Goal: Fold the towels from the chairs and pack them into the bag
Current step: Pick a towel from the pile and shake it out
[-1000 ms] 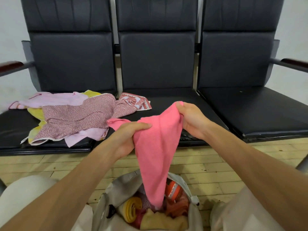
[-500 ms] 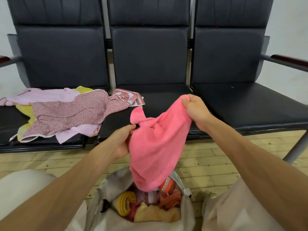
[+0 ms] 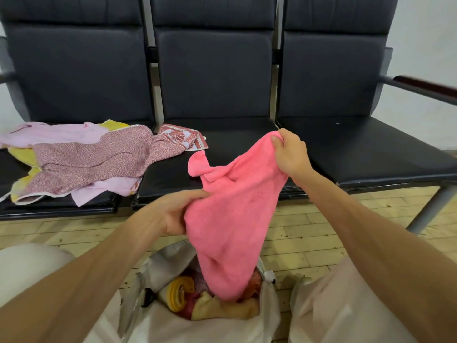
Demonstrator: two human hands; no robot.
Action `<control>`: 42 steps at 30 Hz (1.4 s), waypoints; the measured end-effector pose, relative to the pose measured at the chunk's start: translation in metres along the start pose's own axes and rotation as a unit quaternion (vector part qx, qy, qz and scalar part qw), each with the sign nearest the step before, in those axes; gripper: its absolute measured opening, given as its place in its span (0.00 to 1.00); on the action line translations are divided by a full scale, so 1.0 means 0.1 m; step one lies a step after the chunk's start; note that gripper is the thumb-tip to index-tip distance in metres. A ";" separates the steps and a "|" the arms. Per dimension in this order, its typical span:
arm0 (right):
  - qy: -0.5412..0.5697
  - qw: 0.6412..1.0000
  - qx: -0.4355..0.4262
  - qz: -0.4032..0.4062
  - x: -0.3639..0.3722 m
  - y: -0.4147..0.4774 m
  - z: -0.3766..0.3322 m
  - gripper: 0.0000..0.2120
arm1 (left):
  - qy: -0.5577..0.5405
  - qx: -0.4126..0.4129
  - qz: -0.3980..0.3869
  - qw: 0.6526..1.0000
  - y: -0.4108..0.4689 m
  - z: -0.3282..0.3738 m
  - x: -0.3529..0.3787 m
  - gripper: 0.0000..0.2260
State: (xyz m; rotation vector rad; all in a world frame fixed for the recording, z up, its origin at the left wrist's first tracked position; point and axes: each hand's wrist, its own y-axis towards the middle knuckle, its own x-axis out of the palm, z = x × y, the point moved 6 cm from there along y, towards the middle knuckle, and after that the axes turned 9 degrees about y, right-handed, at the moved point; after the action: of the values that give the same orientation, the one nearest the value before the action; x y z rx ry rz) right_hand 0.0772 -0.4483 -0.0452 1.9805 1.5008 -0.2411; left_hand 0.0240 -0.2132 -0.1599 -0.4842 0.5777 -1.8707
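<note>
Hanging near-vertical over the open bag [image 3: 163, 266], pink towel [image 3: 230, 219] runs long axis top-right to bottom; I see right hand [image 3: 290, 157] pinching its top corner, left hand [image 3: 173, 214] gripping its side.

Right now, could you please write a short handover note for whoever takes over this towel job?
Left hand: grips the side of the pink terry towel. Right hand: pinches its top corner.
The towel hangs unfolded, its lower end over the open pale grey fabric bag.
Done: several towels, one rolled yellow towel among them, are in the bag.
Left: fold and pack the pink one, then the loose pile of pink, yellow and mauve towels on the left black padded chair.
</note>
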 end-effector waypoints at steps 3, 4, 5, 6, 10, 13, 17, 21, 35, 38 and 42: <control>-0.104 0.994 -0.011 -0.034 0.01 -0.05 0.06 0.09 | -0.024 0.059 0.029 0.998 -0.05 0.13 -0.10 0.16; -0.140 0.989 -0.013 -0.044 0.02 -0.07 0.09 0.08 | -0.030 0.077 0.036 0.996 -0.07 0.18 -0.13 0.13; -0.172 0.984 -0.009 -0.051 0.01 -0.08 0.09 0.07 | -0.039 0.091 0.036 0.994 -0.10 0.22 -0.14 0.09; -0.198 0.979 -0.003 -0.051 0.00 -0.08 0.12 0.07 | -0.054 0.101 0.035 0.993 -0.13 0.25 -0.17 0.07; -0.177 0.983 0.055 -0.005 -0.18 -0.04 0.16 0.14 | -0.173 0.110 0.058 0.977 -0.19 0.32 -0.35 0.09; -0.067 0.995 0.068 0.000 -0.24 -0.05 0.11 0.16 | -0.172 0.122 0.096 0.973 -0.30 0.37 -0.41 0.07; 0.196 0.955 0.221 -0.024 -0.21 -0.08 0.20 0.13 | -0.155 0.184 0.149 0.959 -0.45 0.53 -0.51 0.11; 0.177 0.952 0.224 -0.111 -0.09 -0.11 0.13 0.17 | -0.166 0.207 0.176 0.948 -0.57 0.62 -0.63 0.07; -0.236 0.921 -0.011 -0.309 0.03 -0.22 0.06 0.10 | 0.070 0.160 0.236 0.956 -0.63 0.46 -0.85 0.08; -0.221 0.928 0.019 -0.300 0.05 -0.21 0.18 0.10 | 0.125 0.158 0.210 0.957 -0.70 0.48 -0.83 0.13; -0.084 0.972 0.026 -0.218 -0.03 -0.14 0.13 0.06 | 0.050 0.177 0.241 0.953 -0.78 0.52 -0.96 0.11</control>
State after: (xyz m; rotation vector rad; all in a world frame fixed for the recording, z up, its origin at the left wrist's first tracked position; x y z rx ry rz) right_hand 0.0661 -0.4563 -0.0587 1.5996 1.8148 -0.6213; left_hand 0.0299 -0.1078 -0.0774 -0.0027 0.3713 -1.4852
